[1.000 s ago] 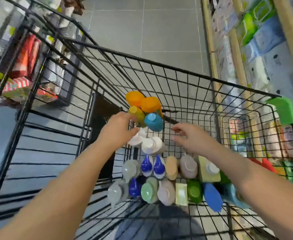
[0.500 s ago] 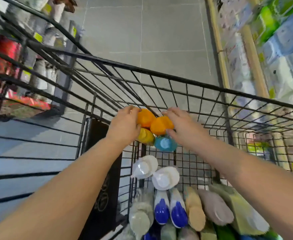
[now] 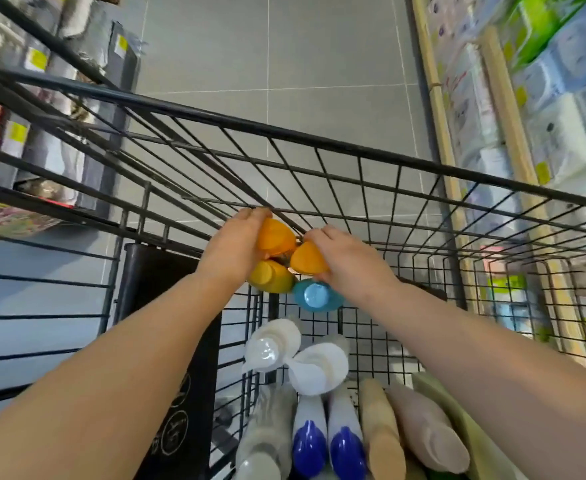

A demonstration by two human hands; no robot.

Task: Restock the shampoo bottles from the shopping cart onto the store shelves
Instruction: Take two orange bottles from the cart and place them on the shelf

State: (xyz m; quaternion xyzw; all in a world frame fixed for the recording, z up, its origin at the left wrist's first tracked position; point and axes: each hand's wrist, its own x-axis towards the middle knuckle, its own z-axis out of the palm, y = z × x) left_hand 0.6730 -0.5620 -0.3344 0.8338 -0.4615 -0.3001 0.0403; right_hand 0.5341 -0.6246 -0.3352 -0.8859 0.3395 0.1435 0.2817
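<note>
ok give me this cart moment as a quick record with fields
left hand: grips an orange-capped bottle
right hand: grips the other orange-capped bottle
nearby: yellow bottle, blue-capped bottle, both untouched
cart: black wire, more bottles lying nearer the person
shelves: packaged goods on the right side

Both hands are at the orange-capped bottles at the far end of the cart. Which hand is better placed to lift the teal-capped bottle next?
Right, probably. The right hand grips an orange-capped bottle directly above the teal-capped bottle, its fingers almost touching it. The left hand is farther over, beside the yellow bottle.
</note>
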